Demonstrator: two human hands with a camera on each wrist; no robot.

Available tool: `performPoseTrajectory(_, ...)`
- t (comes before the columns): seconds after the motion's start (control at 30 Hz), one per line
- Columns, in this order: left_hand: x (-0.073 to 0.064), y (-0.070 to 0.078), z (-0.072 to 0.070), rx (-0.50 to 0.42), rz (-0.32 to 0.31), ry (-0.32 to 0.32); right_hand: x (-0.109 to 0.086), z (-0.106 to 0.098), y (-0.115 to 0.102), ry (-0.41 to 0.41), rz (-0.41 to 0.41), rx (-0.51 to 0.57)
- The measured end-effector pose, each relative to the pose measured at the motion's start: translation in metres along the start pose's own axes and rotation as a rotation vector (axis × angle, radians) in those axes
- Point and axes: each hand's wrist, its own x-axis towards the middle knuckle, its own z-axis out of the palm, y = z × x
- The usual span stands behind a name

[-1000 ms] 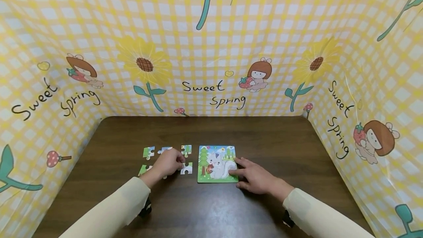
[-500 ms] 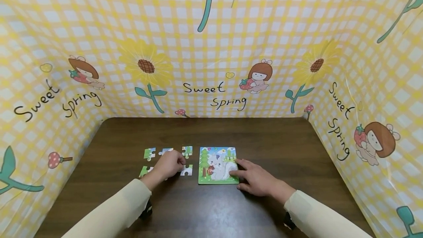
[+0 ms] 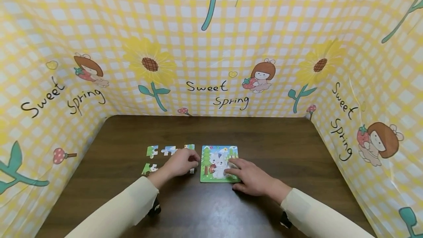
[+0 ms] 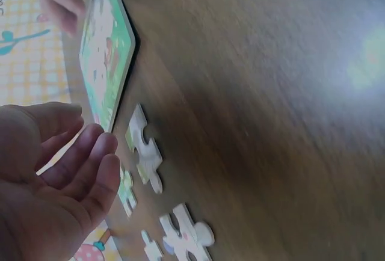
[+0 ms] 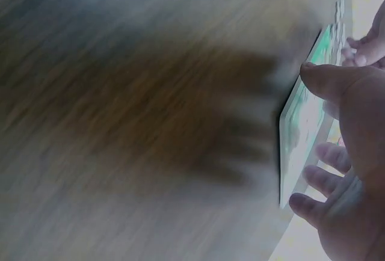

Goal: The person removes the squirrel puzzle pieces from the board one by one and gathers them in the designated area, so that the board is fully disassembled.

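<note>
A square puzzle [image 3: 208,173] with a white squirrel picture lies on the table. Just left of it are several loose pieces, among them an upper left piece [image 3: 152,151], an upper middle piece [image 3: 168,150] and a lower left piece [image 3: 149,168]. My left hand [image 3: 181,162] hovers over the right-hand pieces, partly hiding them, its fingertips near the puzzle's left edge. In the left wrist view its fingers are loosely bent with nothing between them, beside a loose piece [image 4: 147,156]. My right hand [image 3: 252,177] spreads its fingers over the puzzle's right side.
The brown wooden table [image 3: 211,208] has a rounded far edge. Yellow checked cloth [image 3: 211,54] with sunflowers and lettering stands round its back and both sides.
My left hand has moved right from the pieces toward the puzzle, uncovering more of the upper middle piece. My right hand has moved left, farther over the puzzle. The head view has shifted slightly.
</note>
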Motion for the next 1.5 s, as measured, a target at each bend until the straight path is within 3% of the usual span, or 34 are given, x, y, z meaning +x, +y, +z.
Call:
performPoseTrajectory(0.17, 0.004, 0.007, 0.010, 0.000, 0.053, 0.003, 0.011, 0.005, -0.011, 0.014, -0.051, -0.014)
performPoseTrajectory(0.43, 0.006, 0.009, 0.025, -0.008, 0.129, -0.061, 0.019, 0.016, -0.023, 0.005, -0.103, -0.039)
performPoseTrajectory(0.73, 0.007, 0.010, 0.025, 0.003, 0.115, -0.096, 0.019, 0.017, -0.024, -0.014, -0.105, -0.055)
performPoseTrajectory(1.03, 0.007, 0.010, 0.027, 0.010, 0.093, -0.082, 0.017, 0.018, -0.022, -0.023, -0.117, -0.081)
performPoseTrajectory(1.27, 0.008, 0.010, 0.027, 0.029, 0.137, -0.132, 0.017, 0.017, -0.022, -0.031, -0.119, -0.076)
performPoseTrajectory(1.5, 0.009, 0.012, 0.027, 0.029, 0.123, -0.163, 0.018, 0.017, -0.021, -0.035, -0.123, -0.070)
